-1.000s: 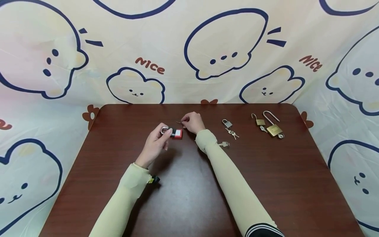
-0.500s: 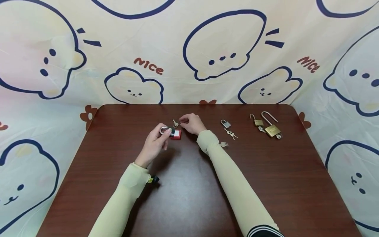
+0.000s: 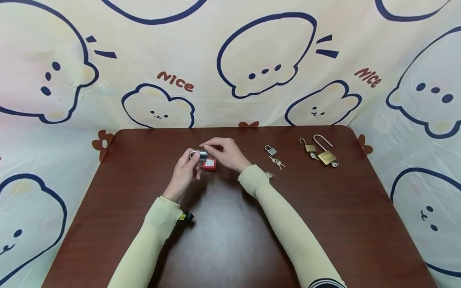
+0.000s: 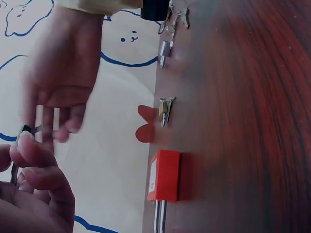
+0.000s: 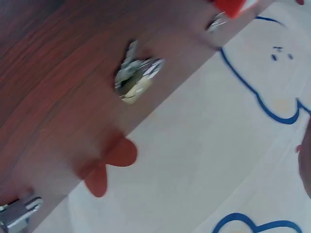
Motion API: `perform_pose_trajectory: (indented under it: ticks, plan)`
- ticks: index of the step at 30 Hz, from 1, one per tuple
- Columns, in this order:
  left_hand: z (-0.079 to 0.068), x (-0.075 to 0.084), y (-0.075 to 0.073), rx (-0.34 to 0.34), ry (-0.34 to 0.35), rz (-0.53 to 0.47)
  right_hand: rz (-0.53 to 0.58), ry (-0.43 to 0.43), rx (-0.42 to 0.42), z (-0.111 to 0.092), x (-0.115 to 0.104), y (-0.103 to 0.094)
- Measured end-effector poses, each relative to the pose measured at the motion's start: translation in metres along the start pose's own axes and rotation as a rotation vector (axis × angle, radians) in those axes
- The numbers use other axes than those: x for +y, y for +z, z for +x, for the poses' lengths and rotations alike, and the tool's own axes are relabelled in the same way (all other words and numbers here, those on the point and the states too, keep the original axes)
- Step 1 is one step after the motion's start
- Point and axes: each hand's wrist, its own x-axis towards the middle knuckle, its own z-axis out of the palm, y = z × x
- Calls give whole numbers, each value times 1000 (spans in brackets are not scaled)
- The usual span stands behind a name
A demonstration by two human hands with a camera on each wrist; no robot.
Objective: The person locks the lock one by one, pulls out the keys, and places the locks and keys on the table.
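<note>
My left hand [image 3: 183,173] holds a dark padlock [image 3: 203,155] above the table, its silver shackle on the left. In the left wrist view, those fingers [image 4: 41,177] curl around it and only a dark edge shows. At the padlock's right end is my right hand [image 3: 230,154], its fingertips pinching a key that they mostly hide. The right wrist view catches just a blurred strip of this hand at its right edge. Below the held padlock, a red padlock [image 3: 209,164] with a white label lies on the table. A silver key [image 5: 216,22] lies near it.
To the right lie a small silver padlock [image 3: 271,150] and its keys [image 3: 277,161]. A small brass padlock with keys [image 5: 138,82] is partly behind my right wrist in the head view. Farther right are two open brass padlocks, one small [image 3: 310,148], one larger [image 3: 327,157].
My right hand has moved left, bringing the key to the held padlock's end. The key turned from flat to more upright on the way. The left hand has raised the padlock slightly.
</note>
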Motion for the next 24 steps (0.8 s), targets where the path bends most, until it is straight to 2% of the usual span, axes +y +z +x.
perform_pose_trajectory:
  ticks: [3,8,12,17,24]
  plan:
    - [1,-1,1,-4,-13,-26,29,-57,-5,-7,-7,2]
    - [5,1,2,-7,-12,-18,73,-101,13,-12,-8,0]
    - [9,1,2,13,-38,-6,45,-106,59,-9,-4,1]
    - [14,-5,1,43,-67,-27,-2,-33,107,-2,6,3]
    - [26,-9,-2,21,-13,-33,-55,110,133,11,16,3]
